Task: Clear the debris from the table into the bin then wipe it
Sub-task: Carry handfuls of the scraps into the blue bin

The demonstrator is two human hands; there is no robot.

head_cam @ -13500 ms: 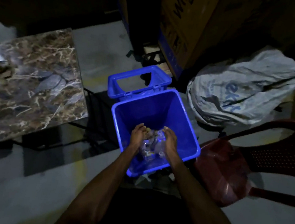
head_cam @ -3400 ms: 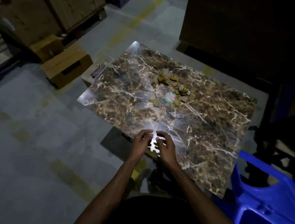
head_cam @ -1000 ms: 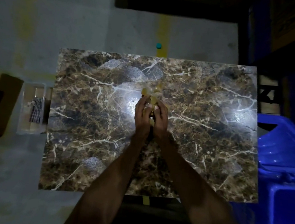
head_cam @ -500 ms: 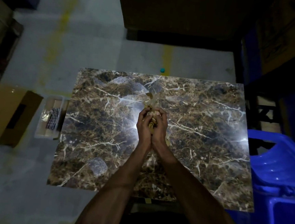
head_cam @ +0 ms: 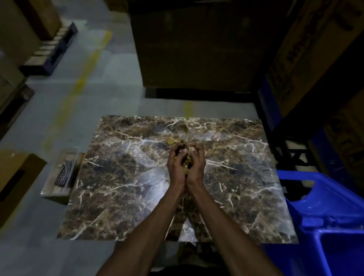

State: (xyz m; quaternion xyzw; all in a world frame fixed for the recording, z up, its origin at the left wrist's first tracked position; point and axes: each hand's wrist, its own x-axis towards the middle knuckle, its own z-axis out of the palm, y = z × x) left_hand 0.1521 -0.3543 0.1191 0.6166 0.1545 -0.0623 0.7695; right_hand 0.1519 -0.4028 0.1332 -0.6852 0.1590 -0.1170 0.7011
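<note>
From my feed there's a cardboard box (head_cam: 3, 186) on the floor far left, then the marble table (head_cam: 128, 190). Over it my left hand (head_cam: 178, 161) and right hand (head_cam: 195, 163) are cupped together, fingers curled around a clump of yellowish debris (head_cam: 187, 159). The blue bin (head_cam: 328, 219) stands just beside the table's right edge.

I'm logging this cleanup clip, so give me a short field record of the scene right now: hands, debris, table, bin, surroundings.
left hand: cupped against the right, holding debris
right hand: cupped against the left, holding debris
debris: yellowish-brown scraps bunched between both hands; a scrap shows just beyond the fingers
table: brown marble-pattern top
bin: blue, on the person's right, lid open
floor items: cardboard box and small tray left of the table
</note>
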